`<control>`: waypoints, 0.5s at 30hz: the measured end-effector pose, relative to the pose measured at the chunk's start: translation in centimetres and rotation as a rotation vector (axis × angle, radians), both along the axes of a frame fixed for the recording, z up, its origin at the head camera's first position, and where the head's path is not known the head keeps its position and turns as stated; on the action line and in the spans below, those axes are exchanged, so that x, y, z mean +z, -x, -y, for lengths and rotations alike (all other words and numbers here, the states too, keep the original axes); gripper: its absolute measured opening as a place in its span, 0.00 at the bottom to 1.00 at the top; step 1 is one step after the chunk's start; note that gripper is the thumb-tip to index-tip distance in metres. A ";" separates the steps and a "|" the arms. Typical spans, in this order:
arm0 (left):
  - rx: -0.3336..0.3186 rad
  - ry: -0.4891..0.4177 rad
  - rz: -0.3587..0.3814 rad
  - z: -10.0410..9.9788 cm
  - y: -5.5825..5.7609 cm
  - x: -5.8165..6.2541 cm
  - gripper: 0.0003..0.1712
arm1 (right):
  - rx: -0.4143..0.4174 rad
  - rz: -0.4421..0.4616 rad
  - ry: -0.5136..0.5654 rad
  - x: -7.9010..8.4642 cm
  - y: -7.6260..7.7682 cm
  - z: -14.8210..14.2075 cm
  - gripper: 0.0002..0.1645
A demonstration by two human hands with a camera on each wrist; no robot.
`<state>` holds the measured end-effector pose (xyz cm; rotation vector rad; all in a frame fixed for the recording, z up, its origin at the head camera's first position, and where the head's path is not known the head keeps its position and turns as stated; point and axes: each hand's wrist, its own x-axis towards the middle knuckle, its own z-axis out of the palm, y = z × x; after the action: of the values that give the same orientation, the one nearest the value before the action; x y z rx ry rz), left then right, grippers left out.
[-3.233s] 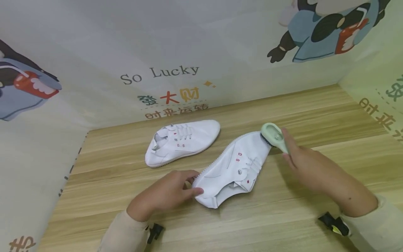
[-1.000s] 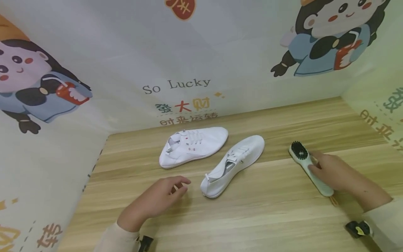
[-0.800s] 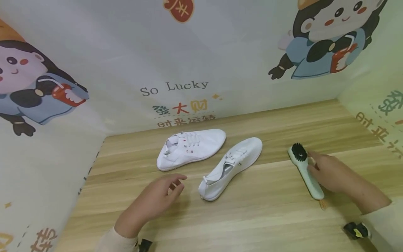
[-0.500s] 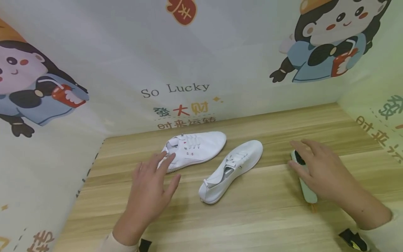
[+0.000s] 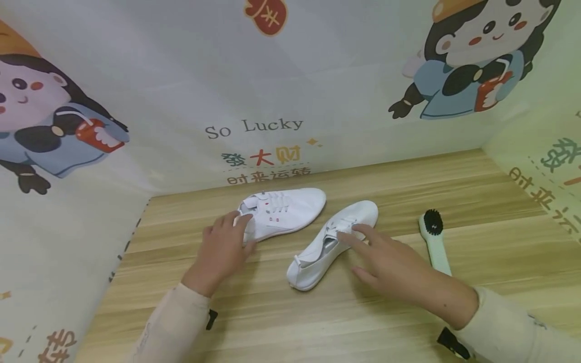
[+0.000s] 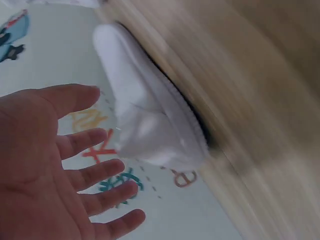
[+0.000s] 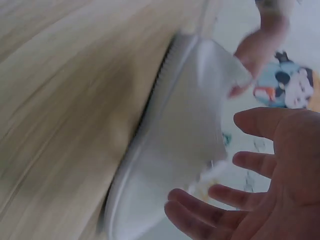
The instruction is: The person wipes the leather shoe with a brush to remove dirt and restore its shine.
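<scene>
Two white lace-up shoes stand soles down on the wooden table. My left hand [image 5: 222, 252] is at the heel of the left shoe [image 5: 290, 209] and hides part of it. In the left wrist view its fingers [image 6: 95, 177] are spread beside the blurred shoe. Over the opening and laces of the right shoe [image 5: 313, 267] reaches my right hand [image 5: 390, 267], palm toward the shoe. The right wrist view shows those fingers [image 7: 240, 197] loosely extended next to the shoe's side. A pale green brush [image 5: 439, 252] lies bristles up to the right, its handle end hidden behind the right forearm.
A white printed backdrop [image 5: 181, 75] with cartoon figures and lettering rises behind the table [image 5: 272, 322] and along both sides. Bare wood shows in front of the shoes and between the right shoe and the brush.
The right shoe, earlier tipped in my left hand and brushed, now stands on its sole. My right hand has let go of the brush and moved left; my left hand has reached the other shoe's heel.
</scene>
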<state>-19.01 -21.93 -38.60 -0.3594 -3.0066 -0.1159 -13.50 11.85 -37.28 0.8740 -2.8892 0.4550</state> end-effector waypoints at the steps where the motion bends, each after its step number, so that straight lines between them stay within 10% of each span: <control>1: 0.009 0.007 0.022 0.4 0.6 -0.2 0.33 | 0.011 0.026 -0.001 -0.2 0.1 0.7 0.35; 8: 0.023 -0.095 0.180 1.2 2.7 -0.7 0.33 | 0.080 0.062 0.053 -1.5 1.3 2.7 0.30; 15: -0.017 -0.063 0.082 0.8 2.3 -1.1 0.20 | 0.100 0.013 0.092 -2.4 2.5 2.7 0.18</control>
<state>-21.29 -22.72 -39.69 -0.3831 -3.0723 -0.2324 -16.05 9.17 -39.65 1.0076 -2.8194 0.6000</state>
